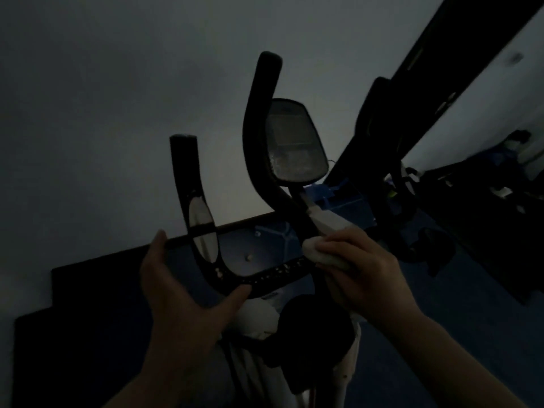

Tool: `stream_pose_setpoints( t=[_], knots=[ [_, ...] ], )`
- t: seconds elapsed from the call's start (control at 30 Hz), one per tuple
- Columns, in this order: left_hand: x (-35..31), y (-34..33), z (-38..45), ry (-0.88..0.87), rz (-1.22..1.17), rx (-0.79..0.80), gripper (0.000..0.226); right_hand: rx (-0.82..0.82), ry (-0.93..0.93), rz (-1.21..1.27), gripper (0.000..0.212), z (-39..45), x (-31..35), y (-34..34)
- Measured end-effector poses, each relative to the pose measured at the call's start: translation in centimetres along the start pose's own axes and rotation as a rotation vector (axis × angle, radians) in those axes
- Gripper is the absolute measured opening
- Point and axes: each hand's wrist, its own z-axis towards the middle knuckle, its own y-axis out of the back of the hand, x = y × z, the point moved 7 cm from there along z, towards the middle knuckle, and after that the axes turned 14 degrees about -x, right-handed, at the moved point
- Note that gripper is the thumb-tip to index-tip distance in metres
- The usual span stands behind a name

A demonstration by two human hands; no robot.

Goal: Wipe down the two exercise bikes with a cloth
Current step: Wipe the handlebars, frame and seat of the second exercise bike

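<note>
Surroundings: dark second machine (379, 136) right, pale wall (117, 113) behind.
Handlebar (265, 278): black, U-shaped; left hand (182, 298) spread open, cradling it.
Cloth (321, 254): white, apparently crumpled, right hand (365, 269) closed around it.

Nothing is legible; the bike's console (295, 142) is too dim to read.

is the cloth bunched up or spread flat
Bunched up: the cloth shows as a small pale wad under the right hand, pressed against the handlebar.
</note>
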Motion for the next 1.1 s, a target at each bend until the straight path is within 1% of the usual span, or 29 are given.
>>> stream_pose_setpoints(
  t=[0.03,0.07,0.13,0.23,0.3,0.33,0.43,0.5,0.6,0.67,0.77,0.87,1.0,1.07,1.1],
  knots=[
    [0.9,-0.4,-0.8,0.087,-0.061,0.002,0.122,0.014,0.035,0.016,0.024,0.0,0.1,0.0],
    [1.3,-0.8,-1.5,0.13,-0.104,-0.002,0.122,0.042,0.074,0.026,0.022,0.1,0.2,-0.1],
    [1.3,-1.3,-2.5,0.145,-0.148,-0.035,0.116,0.135,0.175,0.033,0.025,0.8,0.4,-0.4],
    [0.9,-1.8,-3.4,0.124,-0.178,-0.091,0.117,0.293,0.385,0.042,0.026,2.5,0.8,-0.3],
    [0.7,-1.8,-3.7,0.092,-0.144,-0.134,0.118,0.383,0.527,0.046,0.037,4.0,1.3,-0.1],
    [0.4,-1.8,-3.8,0.068,-0.139,-0.149,0.115,0.444,0.606,0.036,0.04,4.5,1.6,-0.3],
    [-0.5,-1.7,-3.9,-0.011,-0.101,-0.168,0.103,0.632,0.86,-0.035,0.037,4.0,2.3,-2.0],
    [-0.7,-1.6,-4.0,-0.019,-0.091,-0.181,0.102,0.696,0.938,-0.031,0.036,3.5,2.4,-2.6],
    [-0.8,-1.6,-4.0,-0.039,-0.067,-0.193,0.103,0.72,1.002,0.024,0.025,3.3,2.9,-3.4],
    [-0.8,-1.5,-3.9,-0.052,-0.061,-0.192,0.103,0.676,1.022,0.034,0.022,3.8,3.6,-4.4],
    [-0.9,-1.4,-3.7,-0.072,-0.037,-0.183,0.104,0.659,0.973,0.059,0.024,5.2,3.9,-4.9],
    [-1.0,-1.4,-3.6,-0.091,-0.05,-0.183,0.103,0.708,0.93,0.064,0.021,6.7,2.9,-3.6],
    [-0.8,-1.4,-3.6,-0.082,-0.051,-0.184,0.104,0.824,0.978,0.025,0.025,4.3,2.5,-3.6],
    [-0.8,-1.4,-3.5,-0.082,-0.043,-0.19,0.104,0.817,0.987,0.072,0.027,3.2,2.6,-3.9],
    [-0.9,-1.3,-3.5,-0.085,-0.043,-0.191,0.103,0.799,0.956,0.121,0.026,3.0,2.7,-4.0]
  ],
)
